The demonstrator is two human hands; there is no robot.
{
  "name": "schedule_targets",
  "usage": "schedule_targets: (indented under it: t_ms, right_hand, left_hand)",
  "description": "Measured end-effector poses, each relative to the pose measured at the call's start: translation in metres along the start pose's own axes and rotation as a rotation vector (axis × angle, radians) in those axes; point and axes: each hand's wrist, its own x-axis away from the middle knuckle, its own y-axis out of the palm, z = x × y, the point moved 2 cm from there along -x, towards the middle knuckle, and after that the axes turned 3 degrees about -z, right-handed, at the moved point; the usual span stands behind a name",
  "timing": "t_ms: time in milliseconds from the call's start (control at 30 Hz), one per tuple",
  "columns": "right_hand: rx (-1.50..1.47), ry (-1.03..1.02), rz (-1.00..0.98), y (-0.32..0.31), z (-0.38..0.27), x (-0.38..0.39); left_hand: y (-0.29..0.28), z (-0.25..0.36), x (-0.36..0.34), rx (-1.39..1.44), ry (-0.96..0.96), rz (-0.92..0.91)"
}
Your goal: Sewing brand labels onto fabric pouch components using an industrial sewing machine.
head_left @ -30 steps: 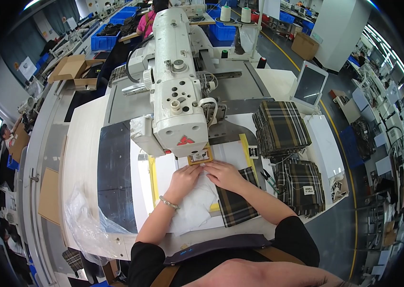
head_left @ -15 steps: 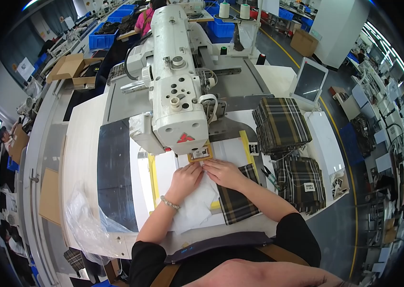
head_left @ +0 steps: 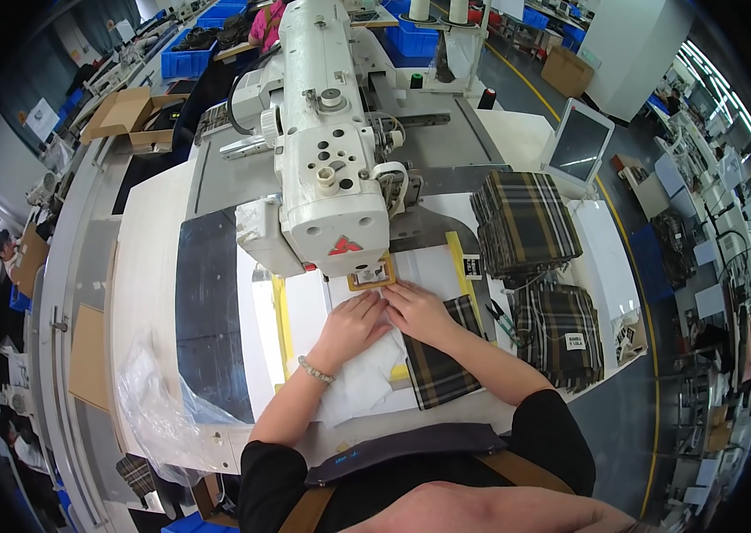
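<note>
My left hand (head_left: 350,326) lies on the white sheets (head_left: 357,386) under the sewing machine head (head_left: 331,218), fingers flat and angled inward. My right hand (head_left: 420,313) rests just beside it, fingers stretched toward the small yellow clamp frame (head_left: 355,282) below the head, fingertips at its lower edge. What lies under the fingertips is hidden. A folded plaid fabric piece (head_left: 437,382) sits beneath and right of my right wrist. Black-handled snips (head_left: 505,324) lie further right, beside plaid pieces (head_left: 562,320) with a white label on top.
A tall plaid stack (head_left: 522,222) stands at the right, before a screen (head_left: 578,140). Plastic film (head_left: 149,400) and cardboard (head_left: 88,355) are at the left. Thread cones (head_left: 458,13) stand behind. Other people (head_left: 266,27) work at benches further away.
The whole view has shifted slightly, with the machine and table higher in the picture. My right fingertips have slid a little to the right along the clamp frame's edge.
</note>
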Motion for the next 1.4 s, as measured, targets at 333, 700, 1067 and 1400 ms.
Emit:
schedule_targets:
  t_ms: [333, 700, 1067, 1400]
  right_hand:
    - [-0.017, -0.014, -0.005, -0.001, 0.001, 0.002]
    - [-0.008, -0.003, 0.002, -0.006, -0.002, 0.003]
    - [-0.026, 0.032, -0.045, -0.008, 0.006, 0.004]
    - [-0.051, -0.055, -0.044, -0.007, 0.005, -0.002]
  left_hand:
    - [0.005, -0.003, 0.003, 0.009, -0.031, -0.006]
    - [0.004, -0.003, 0.003, -0.011, -0.031, 0.001]
    - [0.003, -0.002, 0.002, -0.004, -0.023, 0.009]
    - [0.006, 0.001, 0.004, -0.009, -0.047, -0.05]
